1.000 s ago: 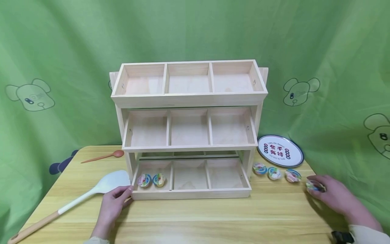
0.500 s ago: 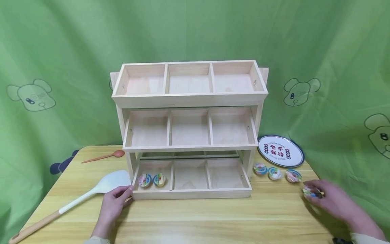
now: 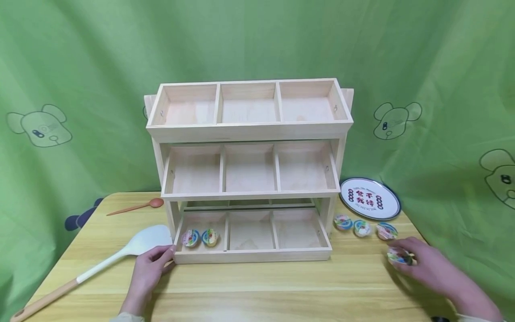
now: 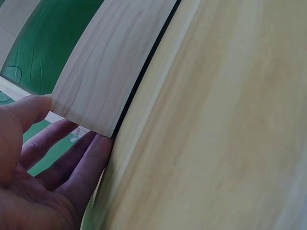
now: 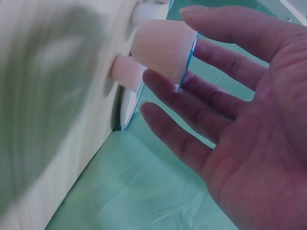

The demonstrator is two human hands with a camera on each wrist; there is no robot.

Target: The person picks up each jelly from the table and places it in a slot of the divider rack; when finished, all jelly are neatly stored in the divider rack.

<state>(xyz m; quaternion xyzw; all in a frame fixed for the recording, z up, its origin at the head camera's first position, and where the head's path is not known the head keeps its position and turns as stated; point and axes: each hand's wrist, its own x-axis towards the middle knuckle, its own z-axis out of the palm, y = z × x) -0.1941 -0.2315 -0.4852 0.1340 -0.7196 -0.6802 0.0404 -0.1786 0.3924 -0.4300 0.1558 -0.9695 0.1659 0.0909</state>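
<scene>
Head view, with both wrist views consulted.

Item: held cup (image 3: 396, 255), one. Lid up, base toward the table (image 3: 257, 290), apparently clear of it; near the rightmost of three loose cups (image 3: 362, 228), on the person's side of that row. Exact tilt cannot be told.

Item: right hand (image 3: 427, 269). Pinches the held cup near its lid rim between thumb and fingers; the little finger stands free.

Item: left hand (image 3: 147, 273). Pinches the left front corner of the bottom tray (image 3: 253, 256), thumb at the top edge, fingers lower.

Item: pink cup (image 3: 187, 239) and yellow cup (image 3: 211, 238), side by side in the tray's left compartment.

Item: plate (image 3: 389, 199), behind the loose cups.

Handling notes, by judgement: rim grip suits a soft-walled cup; light pressure, no squeezing of the body. Lid best level. A path on the near side clears the loose cups. Left hand best bracing the corner, without tugging.
</scene>
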